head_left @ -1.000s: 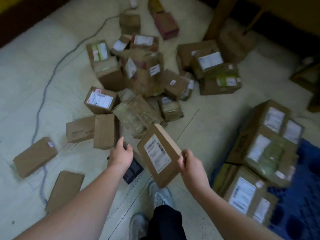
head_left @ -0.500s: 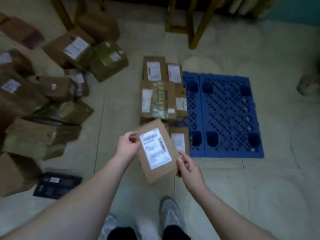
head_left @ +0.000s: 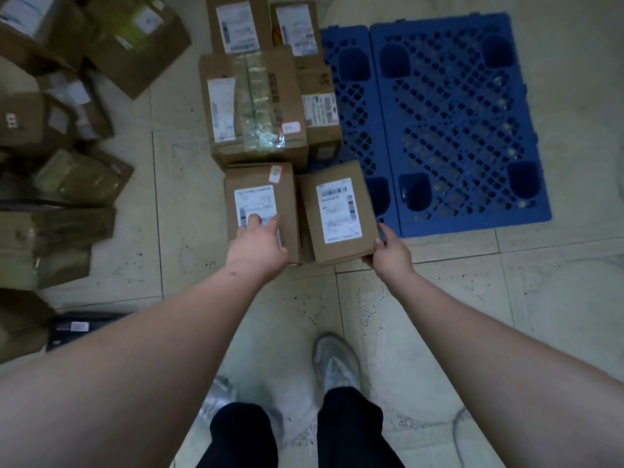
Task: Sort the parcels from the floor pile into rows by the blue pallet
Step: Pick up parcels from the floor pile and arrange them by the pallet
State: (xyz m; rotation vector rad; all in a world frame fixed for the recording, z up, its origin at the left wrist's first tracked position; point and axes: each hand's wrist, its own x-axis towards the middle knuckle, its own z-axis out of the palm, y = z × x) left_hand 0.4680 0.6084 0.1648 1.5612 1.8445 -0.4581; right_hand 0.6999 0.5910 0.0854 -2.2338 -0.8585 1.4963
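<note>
Beside the blue pallet (head_left: 452, 126), at the near end of the rows, the right hand (head_left: 391, 254) grips the near right corner of a flat labelled parcel (head_left: 337, 214), thumb on top, fingers curled underneath; its far edge overlaps the pallet's left side. Just left, the left hand (head_left: 258, 246) rests with relaxed fingers on the label of a second small box (head_left: 261, 197), grasping nothing. Behind these stands a large taped carton (head_left: 253, 103), and the unsorted floor pile (head_left: 57, 157) sprawls at left.
</note>
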